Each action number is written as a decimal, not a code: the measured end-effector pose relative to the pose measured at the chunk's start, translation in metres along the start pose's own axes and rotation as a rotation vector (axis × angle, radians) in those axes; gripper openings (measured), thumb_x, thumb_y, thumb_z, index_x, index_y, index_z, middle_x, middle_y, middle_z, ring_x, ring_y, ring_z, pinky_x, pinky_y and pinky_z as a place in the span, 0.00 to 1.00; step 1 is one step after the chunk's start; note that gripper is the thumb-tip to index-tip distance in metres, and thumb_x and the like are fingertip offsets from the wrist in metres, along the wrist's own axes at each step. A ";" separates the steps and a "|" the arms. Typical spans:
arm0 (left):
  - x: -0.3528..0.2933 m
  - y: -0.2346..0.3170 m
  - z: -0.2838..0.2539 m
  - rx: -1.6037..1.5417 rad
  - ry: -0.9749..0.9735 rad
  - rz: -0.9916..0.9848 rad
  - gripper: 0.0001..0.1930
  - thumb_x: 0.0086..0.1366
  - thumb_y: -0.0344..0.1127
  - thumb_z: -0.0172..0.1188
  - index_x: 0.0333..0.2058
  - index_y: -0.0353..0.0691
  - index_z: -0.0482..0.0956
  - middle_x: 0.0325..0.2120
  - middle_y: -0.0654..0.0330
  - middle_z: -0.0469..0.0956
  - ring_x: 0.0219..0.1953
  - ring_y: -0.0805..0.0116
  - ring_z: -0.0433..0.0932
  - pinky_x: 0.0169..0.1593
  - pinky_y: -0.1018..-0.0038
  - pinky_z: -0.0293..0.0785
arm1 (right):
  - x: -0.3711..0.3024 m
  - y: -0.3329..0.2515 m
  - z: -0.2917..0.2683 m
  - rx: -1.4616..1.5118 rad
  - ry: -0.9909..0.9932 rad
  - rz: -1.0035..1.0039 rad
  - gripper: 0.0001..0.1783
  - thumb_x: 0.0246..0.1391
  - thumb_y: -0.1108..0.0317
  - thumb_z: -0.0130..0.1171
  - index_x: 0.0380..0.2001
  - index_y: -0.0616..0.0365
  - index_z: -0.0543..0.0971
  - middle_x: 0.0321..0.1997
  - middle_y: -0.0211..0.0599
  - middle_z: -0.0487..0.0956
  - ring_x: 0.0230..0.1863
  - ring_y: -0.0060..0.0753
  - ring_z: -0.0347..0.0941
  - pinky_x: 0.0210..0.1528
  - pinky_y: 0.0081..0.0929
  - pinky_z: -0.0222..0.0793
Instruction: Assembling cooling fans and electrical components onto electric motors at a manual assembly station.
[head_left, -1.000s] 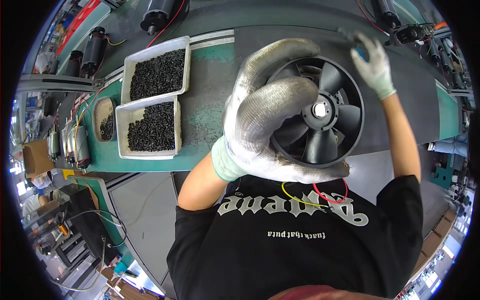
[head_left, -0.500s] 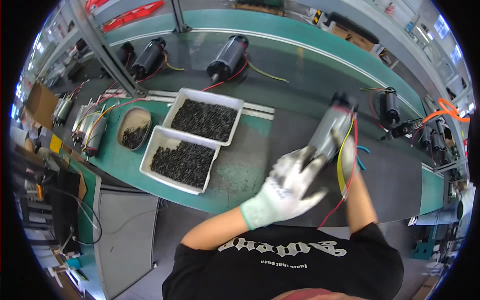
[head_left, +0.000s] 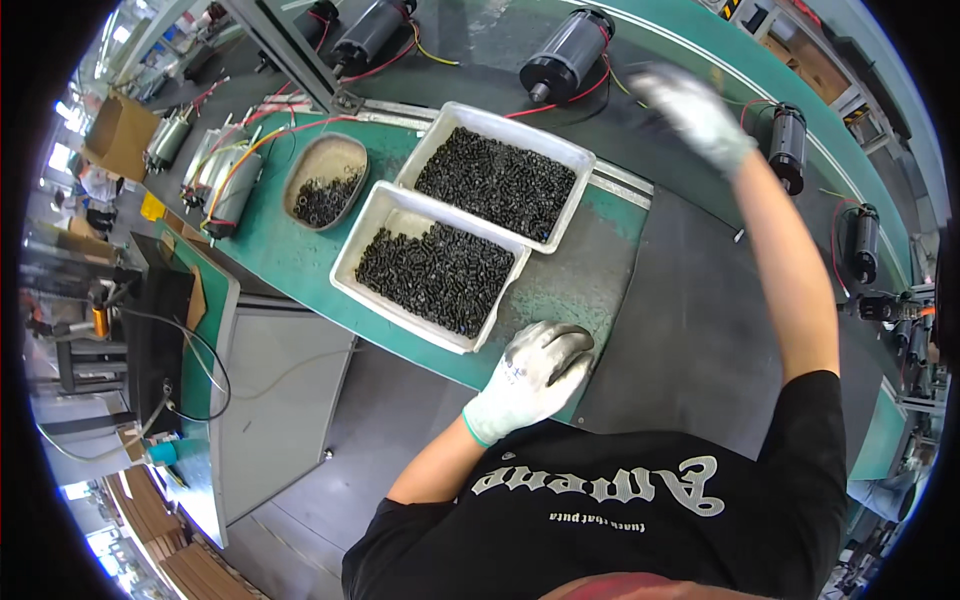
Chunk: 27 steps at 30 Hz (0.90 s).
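Left hand (head_left: 535, 375) curled at the green counter (head_left: 285, 265); right hand (head_left: 690, 110) a blur; can't tell if either grips; near the right lies a grey, black-capped metal cylinder (head_left: 568, 55), probably heavy, rigid; best held round the middle.

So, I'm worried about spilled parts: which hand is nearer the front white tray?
Left. The left hand is just off the near right corner of the front white tray; the right hand is well beyond it, rightward, near a large grey motor.
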<state>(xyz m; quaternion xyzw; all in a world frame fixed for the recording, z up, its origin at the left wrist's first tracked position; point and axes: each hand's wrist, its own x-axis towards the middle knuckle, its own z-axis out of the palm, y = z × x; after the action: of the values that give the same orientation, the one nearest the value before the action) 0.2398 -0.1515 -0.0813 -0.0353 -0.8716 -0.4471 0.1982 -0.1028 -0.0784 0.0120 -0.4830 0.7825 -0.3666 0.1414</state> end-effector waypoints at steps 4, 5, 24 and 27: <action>-0.001 -0.010 0.003 0.026 -0.022 0.114 0.10 0.55 0.25 0.60 0.38 0.33 0.76 0.38 0.50 0.77 0.39 0.52 0.77 0.44 0.62 0.73 | 0.068 0.012 0.091 -0.147 0.152 0.015 0.24 0.60 0.50 0.48 0.47 0.57 0.79 0.45 0.48 0.80 0.45 0.48 0.77 0.53 0.36 0.70; -0.002 -0.008 0.002 -0.023 -0.039 0.039 0.11 0.54 0.25 0.60 0.38 0.33 0.76 0.38 0.50 0.77 0.39 0.52 0.77 0.44 0.62 0.73 | 0.079 0.014 0.100 -0.095 0.195 0.086 0.25 0.59 0.48 0.49 0.43 0.58 0.81 0.43 0.54 0.80 0.47 0.54 0.76 0.54 0.38 0.69; 0.004 0.002 0.007 -0.041 -0.026 -0.074 0.09 0.59 0.27 0.57 0.38 0.32 0.77 0.39 0.48 0.78 0.42 0.51 0.78 0.47 0.63 0.73 | 0.194 0.021 0.156 0.199 0.245 0.486 0.35 0.51 0.41 0.53 0.50 0.61 0.77 0.56 0.53 0.75 0.61 0.46 0.69 0.59 0.33 0.63; -0.005 0.004 0.002 -0.052 0.009 -0.090 0.09 0.60 0.29 0.57 0.38 0.33 0.77 0.39 0.49 0.78 0.42 0.51 0.78 0.47 0.63 0.73 | 0.146 -0.002 0.112 -0.148 0.078 0.437 0.40 0.48 0.34 0.48 0.50 0.59 0.77 0.56 0.55 0.74 0.59 0.52 0.70 0.59 0.37 0.65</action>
<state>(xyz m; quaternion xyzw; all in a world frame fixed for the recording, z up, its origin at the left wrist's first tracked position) 0.2451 -0.1468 -0.0810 0.0010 -0.8593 -0.4784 0.1807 -0.1089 -0.2530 -0.0447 -0.2968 0.8980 -0.2873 0.1515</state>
